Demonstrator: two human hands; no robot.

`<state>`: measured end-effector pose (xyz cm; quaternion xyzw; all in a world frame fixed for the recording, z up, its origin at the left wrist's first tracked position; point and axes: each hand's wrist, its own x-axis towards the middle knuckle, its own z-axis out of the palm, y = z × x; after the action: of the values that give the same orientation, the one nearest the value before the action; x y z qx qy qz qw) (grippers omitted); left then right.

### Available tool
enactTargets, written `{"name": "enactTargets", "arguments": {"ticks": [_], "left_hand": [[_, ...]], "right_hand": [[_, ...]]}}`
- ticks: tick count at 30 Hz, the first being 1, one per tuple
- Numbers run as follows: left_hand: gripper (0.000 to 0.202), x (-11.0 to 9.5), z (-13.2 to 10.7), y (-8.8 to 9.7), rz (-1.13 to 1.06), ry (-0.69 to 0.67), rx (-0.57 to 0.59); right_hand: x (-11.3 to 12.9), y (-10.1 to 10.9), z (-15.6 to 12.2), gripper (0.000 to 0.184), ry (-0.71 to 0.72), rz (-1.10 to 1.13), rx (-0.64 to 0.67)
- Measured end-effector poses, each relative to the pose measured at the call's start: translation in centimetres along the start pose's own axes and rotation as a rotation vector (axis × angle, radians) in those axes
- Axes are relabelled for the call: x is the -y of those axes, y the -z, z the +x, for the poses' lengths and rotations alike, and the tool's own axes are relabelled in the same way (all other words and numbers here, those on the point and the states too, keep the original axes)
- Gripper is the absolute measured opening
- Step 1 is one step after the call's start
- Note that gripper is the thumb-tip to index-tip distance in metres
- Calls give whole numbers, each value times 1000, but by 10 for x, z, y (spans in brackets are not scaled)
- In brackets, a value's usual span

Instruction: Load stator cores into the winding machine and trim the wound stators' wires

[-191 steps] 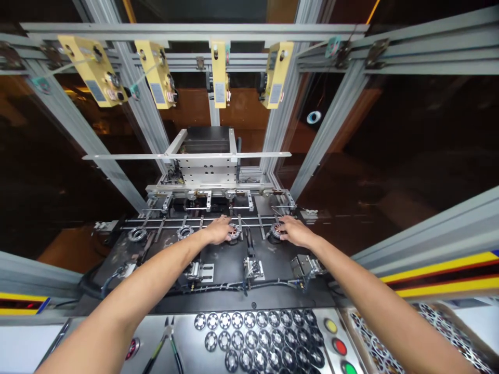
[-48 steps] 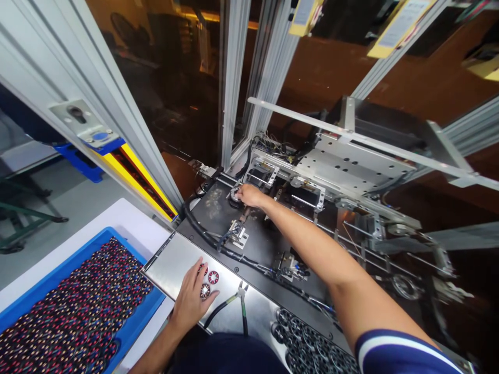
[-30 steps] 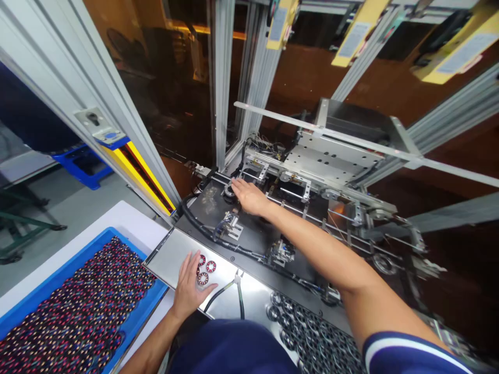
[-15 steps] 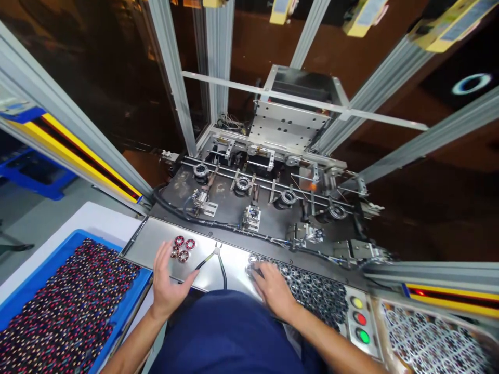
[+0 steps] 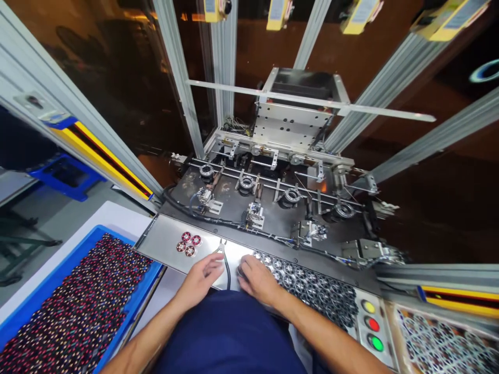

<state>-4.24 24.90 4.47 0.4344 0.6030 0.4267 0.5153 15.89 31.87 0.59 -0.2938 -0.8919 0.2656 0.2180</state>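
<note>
My left hand [image 5: 200, 278] lies on the steel shelf [image 5: 163, 241] beside the black-handled pliers [image 5: 225, 262], fingers curled toward them. My right hand [image 5: 257, 278] rests palm down at the left end of the rows of bare stator rings [image 5: 312, 285], its fingertips hidden among them. Several copper-wound stators [image 5: 188, 243] sit in a small group on the shelf, left of both hands. Behind the shelf, the black machine bed [image 5: 230, 200] carries several fixtures, each with a ring [image 5: 247, 183] seated in it.
A blue tray [image 5: 74, 296] full of wound stators lies at the left. Yellow, red and green buttons [image 5: 372, 324] are at the shelf's right end, with a bin of bare rings [image 5: 448, 340] beyond. Aluminium frame posts and a yellow light curtain [image 5: 105, 161] flank the opening.
My right hand left the far-left fixture and came back to the rings on the shelf. My left hand slid right from the wound stators to the pliers. The view swung back to centre.
</note>
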Motion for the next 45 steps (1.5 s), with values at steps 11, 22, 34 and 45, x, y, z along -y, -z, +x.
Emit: {"name": "enactTargets", "arguments": {"ticks": [11,22,34,45], "left_hand": [[39,-47,-19,-10,-493,5,-34],[33,-52,-24,-9,-429,-74,-83],[43,-68,-21,13,119,-412,176],[37,-22,9,24,-15,8,-170]], "right_hand": [[73,46,35,55,169,375,-329],[77,70,36,40,111,456,-192],[62,116,68,26,65,944,590],[-58,155,200,25,-26,-7,289]]}}
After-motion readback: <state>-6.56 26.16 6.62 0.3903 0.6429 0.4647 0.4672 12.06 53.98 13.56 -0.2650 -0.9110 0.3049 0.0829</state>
